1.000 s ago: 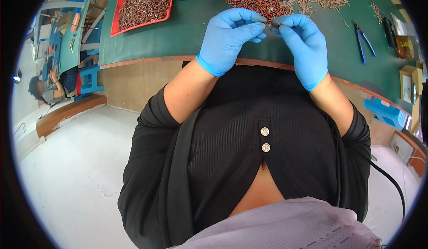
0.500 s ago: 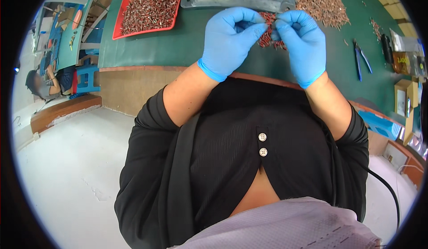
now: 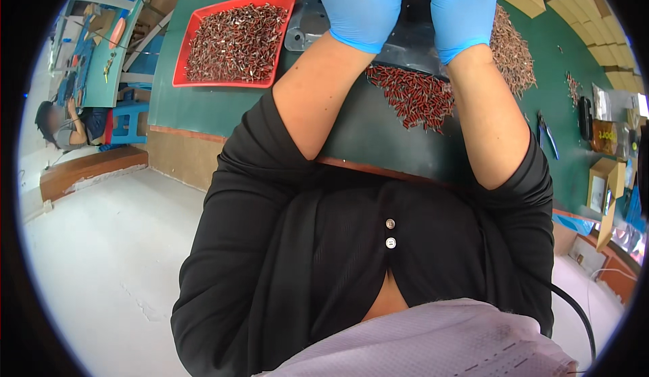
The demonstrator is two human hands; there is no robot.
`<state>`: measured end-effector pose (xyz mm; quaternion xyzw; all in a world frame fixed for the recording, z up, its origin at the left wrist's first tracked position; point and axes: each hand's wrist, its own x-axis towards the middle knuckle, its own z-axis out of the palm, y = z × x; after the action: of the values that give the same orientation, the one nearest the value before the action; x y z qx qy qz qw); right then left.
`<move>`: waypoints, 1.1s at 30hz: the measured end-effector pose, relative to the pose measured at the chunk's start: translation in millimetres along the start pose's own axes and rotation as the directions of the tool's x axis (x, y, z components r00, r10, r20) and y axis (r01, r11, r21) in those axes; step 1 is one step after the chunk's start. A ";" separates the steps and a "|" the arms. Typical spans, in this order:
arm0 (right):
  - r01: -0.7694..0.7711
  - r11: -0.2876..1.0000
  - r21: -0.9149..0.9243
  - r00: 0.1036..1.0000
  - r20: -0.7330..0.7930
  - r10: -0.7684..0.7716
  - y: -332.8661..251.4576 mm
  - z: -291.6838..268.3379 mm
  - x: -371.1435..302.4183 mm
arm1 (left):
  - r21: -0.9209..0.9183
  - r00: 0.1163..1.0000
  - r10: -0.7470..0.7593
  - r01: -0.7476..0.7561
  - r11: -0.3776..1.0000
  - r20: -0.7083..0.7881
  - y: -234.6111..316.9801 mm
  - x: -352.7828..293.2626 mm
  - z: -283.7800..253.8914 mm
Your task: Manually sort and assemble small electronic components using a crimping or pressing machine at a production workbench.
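Note:
My left hand (image 3: 359,7), in a blue glove, reaches over a grey metal machine base (image 3: 412,42) at the top of the view. Beside it, my right hand (image 3: 462,11), also gloved in blue, reaches the same way. The fingertips of both run past the upper edge, so whatever they hold or touch is hidden. Below the hands, against the base's near edge, lies a pile of small red cylindrical parts with silvery ends (image 3: 416,98). To the left, a red tray (image 3: 177,73) is heaped with similar small parts (image 3: 233,42).
Right of the base is a heap of copper-coloured pieces (image 3: 514,53). Farther right on the green table (image 3: 338,130) are blue-handled pliers (image 3: 548,136), a few loose parts (image 3: 572,88) and a cardboard box (image 3: 604,184). At far left another person (image 3: 67,123) sits.
Both hands have moved from the red parts at the table's near side up and away over the machine base. The view has shifted, and the red pile now shows uncovered.

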<state>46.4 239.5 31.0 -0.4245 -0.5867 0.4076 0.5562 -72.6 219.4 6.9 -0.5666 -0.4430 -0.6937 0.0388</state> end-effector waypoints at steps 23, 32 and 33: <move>-0.019 0.999 -0.040 0.999 -0.027 0.018 5.8 10.6 26.8 | 0.010 0.999 0.007 -0.007 1.000 -0.046 -22.6 6.5 24.4; 0.031 0.986 0.165 0.999 0.015 -0.034 1.0 11.5 6.1 | 0.071 0.997 0.059 -0.056 0.996 -0.043 -8.8 4.4 7.3; 0.036 0.986 0.162 0.999 0.014 -0.039 3.3 5.9 1.9 | 0.103 0.999 0.024 -0.021 0.994 -0.023 -4.1 3.3 4.1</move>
<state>40.6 242.3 28.1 -0.3634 -0.5642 0.4469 0.5916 -72.9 226.0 7.1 -0.5602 -0.4712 -0.6764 0.0813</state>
